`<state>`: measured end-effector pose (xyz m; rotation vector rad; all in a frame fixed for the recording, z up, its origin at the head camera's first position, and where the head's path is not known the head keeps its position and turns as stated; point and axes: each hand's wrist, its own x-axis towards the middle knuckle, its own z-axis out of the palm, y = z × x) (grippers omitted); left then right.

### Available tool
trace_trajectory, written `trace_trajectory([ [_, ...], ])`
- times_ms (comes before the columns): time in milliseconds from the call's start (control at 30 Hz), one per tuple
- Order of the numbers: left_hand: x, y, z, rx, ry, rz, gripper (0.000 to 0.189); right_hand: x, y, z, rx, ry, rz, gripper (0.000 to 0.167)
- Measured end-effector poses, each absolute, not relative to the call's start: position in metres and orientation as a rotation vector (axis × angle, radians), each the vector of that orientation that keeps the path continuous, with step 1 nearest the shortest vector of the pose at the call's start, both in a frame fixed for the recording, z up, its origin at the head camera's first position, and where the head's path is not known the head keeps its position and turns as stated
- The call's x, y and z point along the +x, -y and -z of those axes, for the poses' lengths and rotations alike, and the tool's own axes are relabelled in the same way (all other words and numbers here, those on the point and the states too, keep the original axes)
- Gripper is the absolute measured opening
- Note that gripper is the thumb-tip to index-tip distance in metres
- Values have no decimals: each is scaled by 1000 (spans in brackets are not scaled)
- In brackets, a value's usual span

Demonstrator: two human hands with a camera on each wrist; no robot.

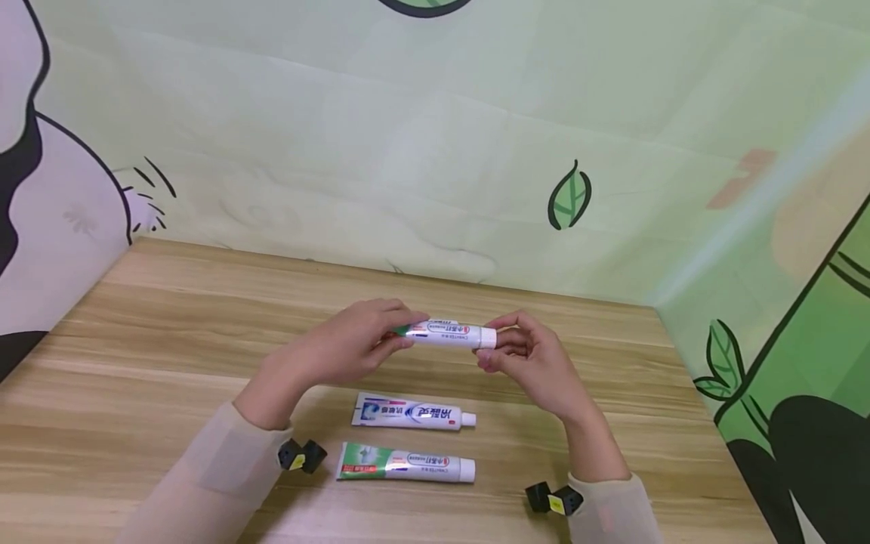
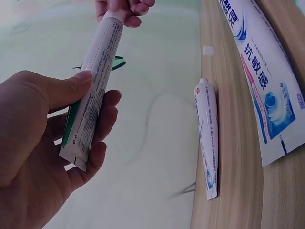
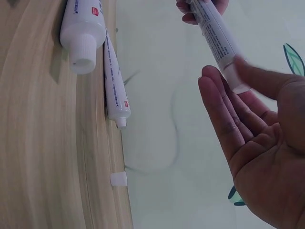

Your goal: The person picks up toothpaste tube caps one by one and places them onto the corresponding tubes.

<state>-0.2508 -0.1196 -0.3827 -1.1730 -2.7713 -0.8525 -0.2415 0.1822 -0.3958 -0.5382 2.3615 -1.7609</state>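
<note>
My left hand (image 1: pixel 360 338) holds a green-and-white toothpaste tube (image 1: pixel 445 336) by its flat end, above the table, thumb on one side and fingers on the other. At the tube's other end, my right hand (image 1: pixel 537 363) pinches the white cap (image 1: pixel 488 338) between thumb and fingers. The right wrist view shows that thumb blurred against the cap (image 3: pixel 237 81). Behind the held tube lies a white toothpaste tube (image 2: pixel 207 138) with a narrow bare nozzle, mostly hidden in the head view. A loose white cap (image 2: pixel 208 50) lies near that nozzle.
Nearer to me on the wooden table (image 1: pixel 183 325) lie a blue-and-white toothpaste tube (image 1: pixel 411 412) and a green-and-white one (image 1: pixel 408 463), both capped and side by side. A printed cloth backdrop (image 1: pixel 340 151) rises along the table's far edge.
</note>
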Motion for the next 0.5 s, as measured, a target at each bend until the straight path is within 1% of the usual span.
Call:
trace_trajectory([
  [67, -251, 120, 383, -1174, 2779, 859, 41, -242, -182, 396, -527, -2361, 1752, 34],
  [167, -251, 120, 384, -1175, 2783, 863, 42, -242, -182, 396, -534, -2347, 1758, 35],
  [267, -251, 120, 384, -1177, 2782, 858, 42, -242, -183, 396, -558, -2351, 1752, 33],
  [500, -252, 119, 385, -1178, 2773, 834, 42, -241, -183, 396, -597, -2393, 1700, 22],
])
